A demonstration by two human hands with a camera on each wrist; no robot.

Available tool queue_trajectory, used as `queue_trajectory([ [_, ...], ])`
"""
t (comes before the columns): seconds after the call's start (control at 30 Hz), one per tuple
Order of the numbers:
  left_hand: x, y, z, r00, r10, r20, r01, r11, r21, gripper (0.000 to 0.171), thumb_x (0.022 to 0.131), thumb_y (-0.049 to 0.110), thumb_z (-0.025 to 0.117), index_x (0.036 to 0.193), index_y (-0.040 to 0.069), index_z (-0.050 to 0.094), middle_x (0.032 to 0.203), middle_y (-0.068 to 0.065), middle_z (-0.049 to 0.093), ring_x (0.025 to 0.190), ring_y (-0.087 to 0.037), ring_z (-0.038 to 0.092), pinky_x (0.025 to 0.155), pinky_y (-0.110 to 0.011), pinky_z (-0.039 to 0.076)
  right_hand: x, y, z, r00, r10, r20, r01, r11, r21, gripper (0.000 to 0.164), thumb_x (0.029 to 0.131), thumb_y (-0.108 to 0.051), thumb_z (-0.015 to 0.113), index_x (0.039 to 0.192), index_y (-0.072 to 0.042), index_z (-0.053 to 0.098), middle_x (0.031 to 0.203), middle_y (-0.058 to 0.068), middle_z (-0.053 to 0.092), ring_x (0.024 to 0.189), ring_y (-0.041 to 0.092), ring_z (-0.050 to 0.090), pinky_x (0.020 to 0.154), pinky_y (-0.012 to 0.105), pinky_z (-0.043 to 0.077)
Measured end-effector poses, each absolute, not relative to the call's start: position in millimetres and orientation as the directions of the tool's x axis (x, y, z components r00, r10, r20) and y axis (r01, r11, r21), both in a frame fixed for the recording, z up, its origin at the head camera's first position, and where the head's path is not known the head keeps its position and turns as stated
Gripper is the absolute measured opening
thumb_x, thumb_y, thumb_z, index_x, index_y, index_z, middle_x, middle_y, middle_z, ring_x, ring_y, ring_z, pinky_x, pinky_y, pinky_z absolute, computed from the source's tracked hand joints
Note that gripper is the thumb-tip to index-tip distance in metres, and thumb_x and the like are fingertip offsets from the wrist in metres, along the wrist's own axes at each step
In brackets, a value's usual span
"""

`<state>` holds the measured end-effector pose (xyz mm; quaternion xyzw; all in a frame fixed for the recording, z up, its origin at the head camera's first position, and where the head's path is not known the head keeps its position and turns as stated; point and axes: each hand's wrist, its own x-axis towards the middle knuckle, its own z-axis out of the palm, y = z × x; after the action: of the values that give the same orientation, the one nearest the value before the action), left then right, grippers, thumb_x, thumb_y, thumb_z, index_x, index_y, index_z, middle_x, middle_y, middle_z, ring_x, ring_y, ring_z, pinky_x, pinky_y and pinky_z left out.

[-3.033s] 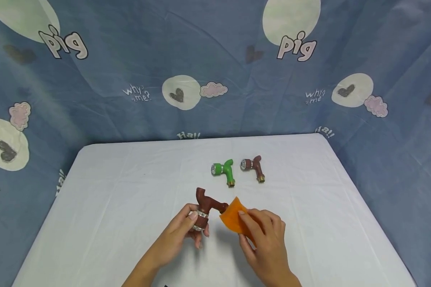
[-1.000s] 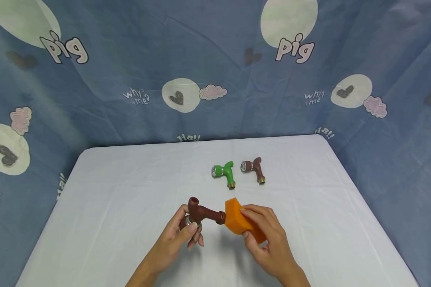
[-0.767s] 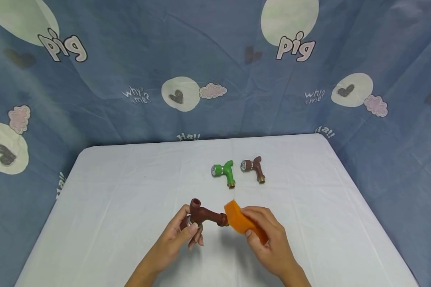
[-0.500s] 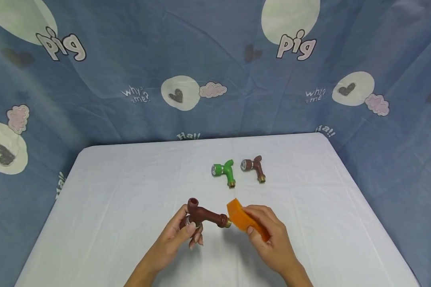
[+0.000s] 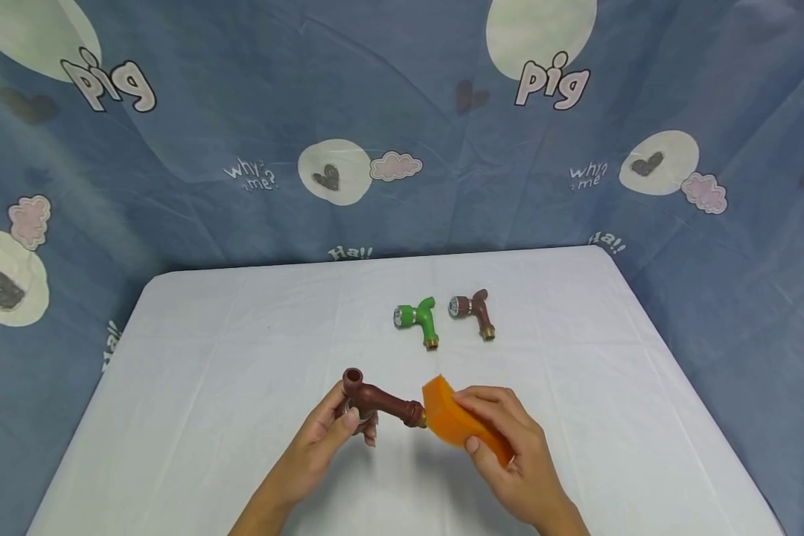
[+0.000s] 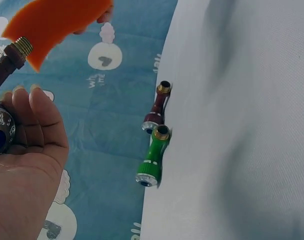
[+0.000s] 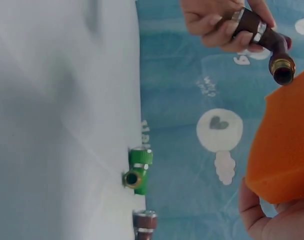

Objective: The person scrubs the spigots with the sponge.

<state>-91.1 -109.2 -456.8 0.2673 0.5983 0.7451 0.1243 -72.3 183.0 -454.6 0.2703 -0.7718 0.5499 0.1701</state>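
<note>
A dark brown faucet (image 5: 385, 403) with a brass threaded end is held above the table by my left hand (image 5: 315, 447), fingers and thumb around its handle end. My right hand (image 5: 516, 454) pinches an orange sponge (image 5: 462, 420) between thumb and fingers. In the head view the sponge's left edge meets the brass end of the faucet. The left wrist view shows the brass thread (image 6: 23, 46) in front of the orange sponge (image 6: 57, 25). In the right wrist view the faucet's open brass end (image 7: 283, 71) is close to the sponge's corner.
A green faucet (image 5: 420, 320) and a smaller brown faucet (image 5: 474, 313) lie side by side on the white table (image 5: 241, 357), beyond the hands. A blue printed cloth (image 5: 402, 89) hangs behind the table's far edge.
The brown faucet has turned from spout-up to its opening facing the viewer, and shifted slightly left. The sponge has moved from beside the brass end back against it.
</note>
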Motion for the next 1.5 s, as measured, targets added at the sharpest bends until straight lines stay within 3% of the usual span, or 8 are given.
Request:
queue_trajectory([
  [0.17, -90.3, -108.9, -455.9, -0.82, 0.517, 0.246, 0.125, -0.259, 0.958, 0.031, 0.114, 0.004, 0.03, 0.139, 0.004, 0.047, 0.107, -0.015, 0.055, 0.093, -0.02, 0.057, 0.084, -0.034, 0.056, -72.7, 182.9, -453.7, -0.8, -0.238, 0.55, -0.599, 0.269, -0.754, 0.053, 0.084, 0.009, 0.07, 0.134, -0.01, 0.068, 0.128, 0.008, 0.065, 0.111, 0.024, 0.063, 0.091, 0.028, 0.058],
  [0.57, -88.0, -110.2, -453.2, -0.802, 0.536, 0.263, 0.107, -0.305, 0.946, 0.037, 0.114, 0.005, 0.027, 0.146, 0.005, 0.044, 0.118, -0.003, 0.059, 0.093, -0.021, 0.057, 0.086, -0.034, 0.055, -75.2, 180.6, -468.3, -0.885, -0.299, 0.356, -0.43, 0.236, -0.871, 0.04, 0.098, 0.002, 0.065, 0.133, -0.015, 0.07, 0.124, 0.002, 0.069, 0.102, 0.022, 0.069, 0.083, 0.035, 0.063],
  [0.83, -89.5, -107.6, -454.7, -0.823, 0.491, 0.286, 0.132, -0.325, 0.936, 0.032, 0.115, 0.005, 0.025, 0.141, 0.003, 0.044, 0.113, -0.005, 0.054, 0.094, -0.02, 0.055, 0.083, -0.033, 0.055, -67.9, 173.8, -466.7, -0.856, -0.366, 0.364, -0.457, 0.21, -0.864, 0.037, 0.1, 0.0, 0.063, 0.132, -0.016, 0.07, 0.12, 0.0, 0.071, 0.097, 0.017, 0.068, 0.081, 0.032, 0.06],
  [1.13, -87.1, -105.1, -457.9, -0.876, 0.442, 0.192, 0.101, -0.221, 0.97, 0.028, 0.116, 0.009, 0.027, 0.136, 0.004, 0.045, 0.106, -0.012, 0.053, 0.091, -0.021, 0.056, 0.083, -0.034, 0.057, -58.8, 169.4, -454.3, -0.843, -0.409, 0.35, -0.435, 0.134, -0.891, 0.038, 0.099, 0.003, 0.061, 0.133, -0.014, 0.068, 0.123, 0.003, 0.07, 0.103, 0.02, 0.069, 0.086, 0.035, 0.063],
  [1.33, -88.4, -103.0, -456.9, -0.91, 0.381, 0.161, 0.098, -0.178, 0.979, 0.031, 0.117, 0.015, 0.024, 0.126, -0.006, 0.045, 0.102, -0.015, 0.055, 0.086, -0.023, 0.058, 0.08, -0.032, 0.057, -52.8, 169.2, -444.5, -0.8, -0.39, 0.456, -0.537, 0.125, -0.834, 0.048, 0.091, 0.007, 0.068, 0.136, -0.011, 0.066, 0.126, 0.007, 0.067, 0.107, 0.021, 0.066, 0.089, 0.032, 0.061],
  [1.4, -88.4, -102.8, -456.4, -0.925, 0.352, 0.143, 0.093, -0.156, 0.983, 0.034, 0.117, 0.017, 0.023, 0.124, -0.009, 0.044, 0.101, -0.015, 0.057, 0.083, -0.023, 0.058, 0.078, -0.031, 0.057, -52.0, 167.7, -442.1, -0.748, -0.37, 0.551, -0.633, 0.148, -0.76, 0.048, 0.089, 0.003, 0.073, 0.135, -0.008, 0.066, 0.127, 0.011, 0.065, 0.111, 0.023, 0.062, 0.091, 0.029, 0.059],
  [1.5, -88.0, -102.9, -455.9, -0.94, 0.318, 0.122, 0.085, -0.127, 0.988, 0.037, 0.118, 0.019, 0.021, 0.121, -0.009, 0.044, 0.098, -0.016, 0.059, 0.078, -0.025, 0.059, 0.077, -0.032, 0.057, -53.1, 163.2, -439.0, -0.651, -0.347, 0.675, -0.756, 0.217, -0.618, 0.039, 0.095, -0.011, 0.075, 0.133, -0.005, 0.067, 0.129, 0.016, 0.062, 0.115, 0.028, 0.053, 0.097, 0.025, 0.051],
])
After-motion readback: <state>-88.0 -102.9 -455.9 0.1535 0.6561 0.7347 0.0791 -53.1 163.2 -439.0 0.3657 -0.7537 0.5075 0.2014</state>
